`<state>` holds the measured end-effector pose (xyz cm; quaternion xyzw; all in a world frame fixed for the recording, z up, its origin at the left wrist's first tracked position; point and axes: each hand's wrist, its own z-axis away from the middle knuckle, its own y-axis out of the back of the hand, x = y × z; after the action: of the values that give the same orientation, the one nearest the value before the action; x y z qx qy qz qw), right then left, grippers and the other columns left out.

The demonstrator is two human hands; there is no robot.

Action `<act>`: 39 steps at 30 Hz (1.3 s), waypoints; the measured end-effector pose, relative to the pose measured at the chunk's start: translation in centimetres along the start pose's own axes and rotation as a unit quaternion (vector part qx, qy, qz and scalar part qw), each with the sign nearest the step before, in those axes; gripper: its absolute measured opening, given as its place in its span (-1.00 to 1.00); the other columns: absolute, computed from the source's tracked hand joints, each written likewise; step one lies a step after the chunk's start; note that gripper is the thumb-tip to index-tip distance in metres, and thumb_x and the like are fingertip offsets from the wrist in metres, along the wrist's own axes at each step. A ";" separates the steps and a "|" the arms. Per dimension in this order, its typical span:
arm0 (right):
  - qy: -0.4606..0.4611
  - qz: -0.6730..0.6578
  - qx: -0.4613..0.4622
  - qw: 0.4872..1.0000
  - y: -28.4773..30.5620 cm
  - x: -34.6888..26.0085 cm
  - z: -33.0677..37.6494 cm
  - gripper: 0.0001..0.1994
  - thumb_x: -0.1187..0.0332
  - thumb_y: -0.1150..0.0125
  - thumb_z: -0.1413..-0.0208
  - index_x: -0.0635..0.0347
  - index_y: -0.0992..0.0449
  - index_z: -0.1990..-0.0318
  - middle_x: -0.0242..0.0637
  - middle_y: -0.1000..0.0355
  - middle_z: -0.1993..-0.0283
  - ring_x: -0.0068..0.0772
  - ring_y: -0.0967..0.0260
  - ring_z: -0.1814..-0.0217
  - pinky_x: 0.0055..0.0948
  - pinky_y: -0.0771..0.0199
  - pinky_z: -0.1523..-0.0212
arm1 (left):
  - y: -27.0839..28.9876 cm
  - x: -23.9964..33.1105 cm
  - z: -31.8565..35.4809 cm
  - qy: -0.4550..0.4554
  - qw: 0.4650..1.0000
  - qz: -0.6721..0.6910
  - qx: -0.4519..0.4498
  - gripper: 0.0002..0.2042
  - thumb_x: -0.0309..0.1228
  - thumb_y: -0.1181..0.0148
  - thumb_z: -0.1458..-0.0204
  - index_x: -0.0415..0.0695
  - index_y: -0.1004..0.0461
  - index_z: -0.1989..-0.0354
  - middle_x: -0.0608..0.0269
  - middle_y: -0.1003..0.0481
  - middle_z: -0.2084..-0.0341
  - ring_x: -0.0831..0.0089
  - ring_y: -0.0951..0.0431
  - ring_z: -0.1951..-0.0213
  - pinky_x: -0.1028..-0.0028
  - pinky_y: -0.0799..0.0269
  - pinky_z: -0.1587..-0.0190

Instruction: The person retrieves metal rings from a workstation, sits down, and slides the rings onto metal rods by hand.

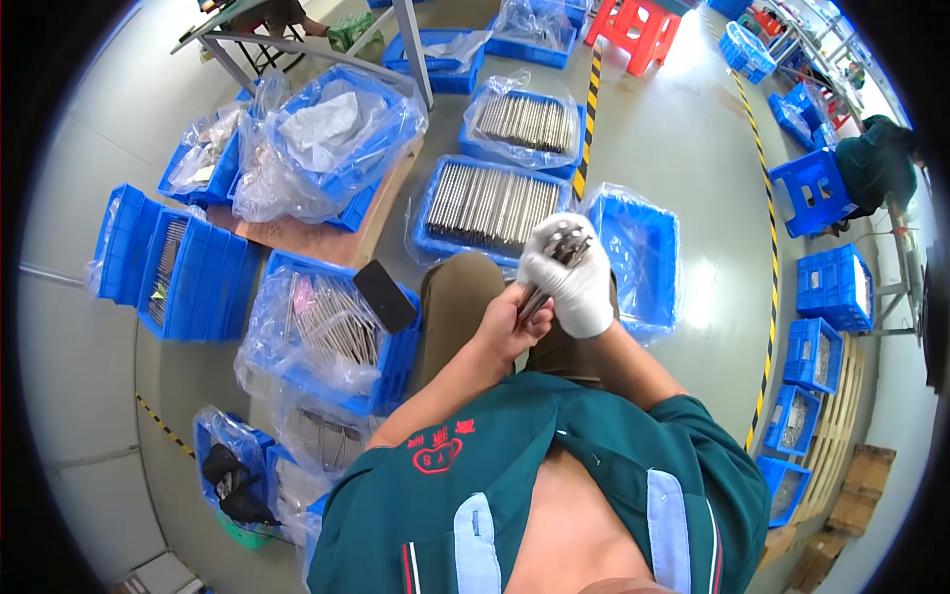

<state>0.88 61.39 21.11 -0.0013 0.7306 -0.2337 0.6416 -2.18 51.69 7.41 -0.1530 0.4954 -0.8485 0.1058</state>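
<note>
A bundle of thin metal rods (567,245) is gripped in both my hands in front of my knees, its ends fanned toward the top. My right hand (576,282), in a white glove, wraps round the upper part. Lower down, my bare left hand (510,325) closes on the same bundle. Just beyond them lies a blue crate (465,247) lined with plastic, filled with a row of similar rods (495,203). To the right stands another plastic-lined blue crate (676,262). At my left, a blue crate (381,391) holds more rods (336,322) under loose plastic.
A black flat object (385,296) rests on the left crate's edge. Farther off sits another crate of rods (524,121). Bagged crates (336,129) are stacked at the far left. A red stool (633,35) stands at the back; a person (876,163) sits far right.
</note>
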 end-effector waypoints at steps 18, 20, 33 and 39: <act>-0.461 -0.340 -0.374 0.729 9.1 6.1 3.8 -0.62 0.07 0.00 -0.15 0.29 -0.34 0.25 -0.18 -0.39 0.53 -0.34 -0.39 0.62 -0.41 -0.41 0.68 | -7.4 11.7 2.1 -0.225 0.634 -0.740 0.020 -0.74 -0.27 -0.17 -0.01 -0.28 -0.47 0.36 0.34 -0.41 0.56 0.62 -0.36 0.46 0.57 -0.30 0.40; -0.437 -0.416 -0.351 0.717 7.7 6.5 4.6 -0.66 0.10 -0.10 -0.10 0.23 -0.31 0.27 -0.32 -0.27 0.58 -0.43 -0.29 0.65 -0.43 -0.32 0.73 | -8.9 11.5 1.8 -0.227 0.632 -0.741 0.012 -0.74 -0.28 -0.17 -0.01 -0.27 -0.46 0.33 0.33 -0.40 0.57 0.61 -0.36 0.44 0.56 -0.30 0.37; -0.322 0.119 -0.074 0.936 6.8 5.3 5.3 -0.67 0.09 0.02 -0.16 0.20 -0.39 0.38 -0.48 -0.18 0.66 -0.66 -0.03 0.65 -0.56 -0.09 0.60 | -6.5 12.8 3.0 -0.425 0.773 -0.460 0.103 -0.73 -0.18 0.01 -0.17 -0.16 -0.38 0.23 0.25 -0.51 0.41 0.54 -0.49 0.42 0.57 -0.38 0.38; -0.233 0.109 0.018 0.966 8.2 4.0 4.5 -0.78 0.22 -0.08 -0.12 0.21 -0.40 0.36 -0.46 -0.26 0.62 -0.67 -0.14 0.60 -0.61 -0.14 0.55 | -4.3 9.4 5.5 -0.319 0.883 -0.327 0.105 -0.70 -0.14 -0.01 -0.15 -0.16 -0.39 0.27 0.28 -0.49 0.49 0.57 -0.44 0.50 0.59 -0.33 0.44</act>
<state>6.85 65.98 14.19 0.0356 0.5525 -0.1688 0.8155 -9.01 46.25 15.12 -0.5569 0.2642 -0.7874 -0.0099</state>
